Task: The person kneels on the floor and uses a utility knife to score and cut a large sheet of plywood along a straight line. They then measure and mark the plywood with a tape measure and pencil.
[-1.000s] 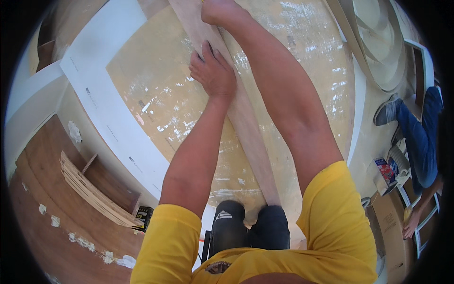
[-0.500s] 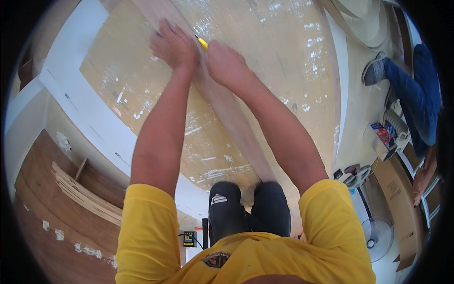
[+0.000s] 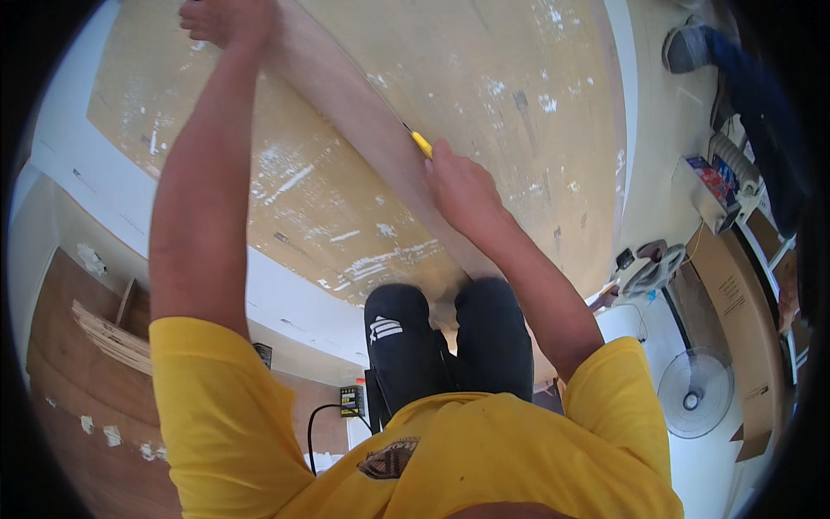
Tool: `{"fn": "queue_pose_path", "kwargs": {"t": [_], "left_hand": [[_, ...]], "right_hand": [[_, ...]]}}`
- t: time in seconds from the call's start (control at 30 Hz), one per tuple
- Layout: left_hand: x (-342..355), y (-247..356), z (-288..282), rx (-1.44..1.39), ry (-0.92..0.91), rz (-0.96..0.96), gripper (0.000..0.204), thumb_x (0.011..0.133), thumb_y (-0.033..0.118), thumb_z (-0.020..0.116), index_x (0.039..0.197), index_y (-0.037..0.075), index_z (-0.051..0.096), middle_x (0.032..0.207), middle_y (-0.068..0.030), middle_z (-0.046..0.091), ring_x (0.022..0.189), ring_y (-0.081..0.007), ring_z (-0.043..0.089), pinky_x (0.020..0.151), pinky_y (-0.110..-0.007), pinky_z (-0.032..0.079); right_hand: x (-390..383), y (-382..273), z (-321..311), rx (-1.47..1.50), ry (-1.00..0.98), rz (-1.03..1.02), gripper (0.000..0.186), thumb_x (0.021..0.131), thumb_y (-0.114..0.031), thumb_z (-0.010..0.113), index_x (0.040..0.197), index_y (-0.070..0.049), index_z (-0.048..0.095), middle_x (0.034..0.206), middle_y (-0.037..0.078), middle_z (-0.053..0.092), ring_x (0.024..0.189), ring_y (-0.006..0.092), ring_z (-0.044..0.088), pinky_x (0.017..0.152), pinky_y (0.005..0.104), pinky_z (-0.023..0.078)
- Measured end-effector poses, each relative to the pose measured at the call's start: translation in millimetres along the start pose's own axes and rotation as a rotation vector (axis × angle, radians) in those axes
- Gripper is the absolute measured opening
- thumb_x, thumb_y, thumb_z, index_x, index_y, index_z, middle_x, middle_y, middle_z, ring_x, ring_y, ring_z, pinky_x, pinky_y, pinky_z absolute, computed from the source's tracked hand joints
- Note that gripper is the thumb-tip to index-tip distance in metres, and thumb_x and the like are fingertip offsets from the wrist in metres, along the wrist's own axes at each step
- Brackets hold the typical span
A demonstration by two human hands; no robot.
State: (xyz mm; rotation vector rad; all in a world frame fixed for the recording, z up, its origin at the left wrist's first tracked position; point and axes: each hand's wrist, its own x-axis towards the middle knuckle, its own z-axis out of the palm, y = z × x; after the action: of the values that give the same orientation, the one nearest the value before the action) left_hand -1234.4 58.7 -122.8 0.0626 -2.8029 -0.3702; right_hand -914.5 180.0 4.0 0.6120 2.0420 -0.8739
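A long, thin wooden strip [image 3: 367,138] lies diagonally across a large tan board [image 3: 519,130] marked with white patches. At the far left, my left hand [image 3: 232,22] rests at the strip's far end, fingers bent a little and partly cut off by the picture's upper edge. My right hand [image 3: 465,189] is closed around a yellow utility knife [image 3: 421,144]. The knife's tip is at the strip's right edge, and my hand is low over the board. My knees [image 3: 402,324] are at the strip's near end.
White sheeting [image 3: 285,311] borders the board at left. At right are a person's shoe [image 3: 687,49], an open box [image 3: 705,186], a fan [image 3: 694,394] and a tall cardboard piece [image 3: 735,303]. A small black-and-yellow box [image 3: 351,400] with a cable stands near my leg.
My right hand has drawn the knife nearer to me along the strip's edge. My left hand has gone farther up and left along the strip. The view has shifted somewhat.
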Motion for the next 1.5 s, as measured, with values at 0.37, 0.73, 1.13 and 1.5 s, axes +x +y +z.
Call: {"fn": "queue_pose_path", "kwargs": {"t": [0.37,0.73,1.13,1.5], "left_hand": [[8,2,12,-0.201,-0.136,-0.303,0.045,0.105,0.035,0.038,0.137,0.004,0.044,0.124,-0.0279,0.051,0.115,-0.0427,0.053,0.094,-0.051,0.048],[9,-5,11,-0.207,-0.208,-0.245,0.056,0.105,0.044,0.034,0.140,0.001,0.037,0.131,-0.0280,0.048,0.120,-0.0418,0.052,0.097,-0.056,0.044],[2,13,-12,-0.103,-0.176,-0.155,0.043,0.097,0.023,0.052,0.138,0.012,0.048,0.131,-0.0261,0.043,0.121,-0.0430,0.041,0.102,-0.055,0.032],[5,15,-17,-0.117,-0.221,-0.155,0.047,0.096,0.017,0.053,0.142,0.012,0.044,0.134,-0.0249,0.039,0.117,-0.0415,0.041,0.101,-0.052,0.030]], "right_hand": [[-81,98,76,-0.068,0.039,0.043,0.022,0.102,-0.022,0.048,0.097,-0.001,0.043,0.075,0.025,0.065,0.072,0.0466,0.064,0.064,0.0546,0.051],[-107,120,77,-0.101,-0.101,0.164,0.023,0.100,-0.023,0.051,0.097,0.000,0.046,0.080,0.025,0.066,0.078,0.0439,0.067,0.071,0.0522,0.053],[122,-106,-85,0.172,0.384,-0.275,0.026,0.100,-0.024,0.052,0.103,0.001,0.047,0.078,0.031,0.062,0.077,0.0514,0.061,0.066,0.0585,0.047],[322,-301,-178,0.030,0.389,-0.402,0.036,0.095,-0.025,0.050,0.114,0.004,0.057,0.105,0.029,0.068,0.101,0.0426,0.066,0.090,0.0498,0.052]]}}
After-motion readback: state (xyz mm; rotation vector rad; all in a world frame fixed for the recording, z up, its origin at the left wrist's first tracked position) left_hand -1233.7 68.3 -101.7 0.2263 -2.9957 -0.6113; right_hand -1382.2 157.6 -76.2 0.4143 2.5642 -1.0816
